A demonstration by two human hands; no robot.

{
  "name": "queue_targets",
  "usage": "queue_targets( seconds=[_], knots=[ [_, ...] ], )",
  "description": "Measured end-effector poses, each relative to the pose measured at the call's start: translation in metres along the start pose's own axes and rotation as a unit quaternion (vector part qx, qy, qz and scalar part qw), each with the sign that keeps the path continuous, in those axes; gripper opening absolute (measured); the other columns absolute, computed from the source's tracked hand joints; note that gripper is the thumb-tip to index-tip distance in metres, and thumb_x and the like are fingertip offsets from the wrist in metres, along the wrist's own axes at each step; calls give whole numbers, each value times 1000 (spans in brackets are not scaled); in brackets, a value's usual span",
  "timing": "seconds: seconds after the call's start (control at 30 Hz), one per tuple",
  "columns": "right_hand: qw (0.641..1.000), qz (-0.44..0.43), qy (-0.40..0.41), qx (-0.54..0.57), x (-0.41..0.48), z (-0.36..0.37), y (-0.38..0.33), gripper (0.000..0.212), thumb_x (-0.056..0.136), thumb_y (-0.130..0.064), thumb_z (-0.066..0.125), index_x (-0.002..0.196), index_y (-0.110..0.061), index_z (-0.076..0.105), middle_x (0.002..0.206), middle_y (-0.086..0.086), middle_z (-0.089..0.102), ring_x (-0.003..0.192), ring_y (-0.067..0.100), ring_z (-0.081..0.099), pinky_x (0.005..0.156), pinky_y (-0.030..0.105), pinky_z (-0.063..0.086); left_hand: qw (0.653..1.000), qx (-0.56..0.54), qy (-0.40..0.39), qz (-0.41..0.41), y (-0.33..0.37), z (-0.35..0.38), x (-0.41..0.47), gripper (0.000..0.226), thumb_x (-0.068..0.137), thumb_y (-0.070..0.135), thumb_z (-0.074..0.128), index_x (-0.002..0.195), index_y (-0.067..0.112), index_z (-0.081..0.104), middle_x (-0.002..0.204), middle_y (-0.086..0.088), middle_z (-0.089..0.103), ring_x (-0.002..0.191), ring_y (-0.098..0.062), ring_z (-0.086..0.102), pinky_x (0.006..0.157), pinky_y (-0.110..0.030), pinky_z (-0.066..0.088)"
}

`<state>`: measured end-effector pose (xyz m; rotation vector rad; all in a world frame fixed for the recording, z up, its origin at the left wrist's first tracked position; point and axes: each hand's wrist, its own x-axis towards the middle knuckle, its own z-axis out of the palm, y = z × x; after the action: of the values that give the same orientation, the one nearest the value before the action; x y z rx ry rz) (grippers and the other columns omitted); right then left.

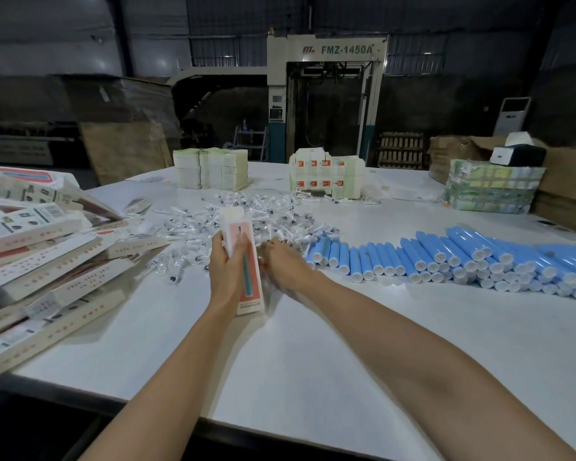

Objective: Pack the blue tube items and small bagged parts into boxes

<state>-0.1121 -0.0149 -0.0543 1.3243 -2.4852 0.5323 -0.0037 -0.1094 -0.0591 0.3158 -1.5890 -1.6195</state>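
The left hand (227,261) grips a long white-and-red box (251,287) near its upper half, long axis running 12 to 6 o'clock. The right hand (281,262) is just beside it at 3 o'clock, fingers (267,248) curled down at the edge of the bagged parts (187,224); whether they pinch one I cannot tell. The blue tubes (446,257) lie on the desk (313,354) at its 3 o'clock, nearer the right hand
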Motion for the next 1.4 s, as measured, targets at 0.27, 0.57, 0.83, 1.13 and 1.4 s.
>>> queue_targets(
  seconds=[0.27,0.57,0.83,1.13,1.4],
  knots=[
    [920,179,32,348,-1,6,-18,37,108,-34,47,78,-15,56,65,5,50,60,21,51,66,28,51,999,-25,-47,-6,3,9,-5,13,109,41,61,122,37,61,94,12,79,78,-7,77,66,-21,58],
    [957,174,153,176,-37,-42,29,17,109,-7,43,119,-17,51,96,8,68,82,25,67,62,40,53,980,-96,-147,-90,11,24,-18,43,105,35,68,142,27,49,125,-15,74,110,-36,76,97,-52,61],
    [877,187,273,347,-118,-124,69,57,108,-9,50,157,-35,34,115,3,59,88,6,65,76,15,50,957,-12,-284,-58,23,67,-44,27,104,38,70,129,31,65,105,9,81,96,-15,80,79,-33,66],
    [769,107,414,475,-128,-190,60,29,101,-12,64,125,-22,53,93,12,73,81,32,75,71,33,60,938,-33,-342,-49,33,109,-73,33,103,36,73,134,35,63,122,4,79,112,-20,77,94,-41,63],
    [872,108,314,359,-105,-200,38,29,99,-9,67,123,-14,50,102,9,69,76,17,76,69,35,64,927,-68,-361,-71,29,110,-81,38,104,31,72,140,34,61,126,-1,79,113,-26,77,102,-52,61]
  ],
)
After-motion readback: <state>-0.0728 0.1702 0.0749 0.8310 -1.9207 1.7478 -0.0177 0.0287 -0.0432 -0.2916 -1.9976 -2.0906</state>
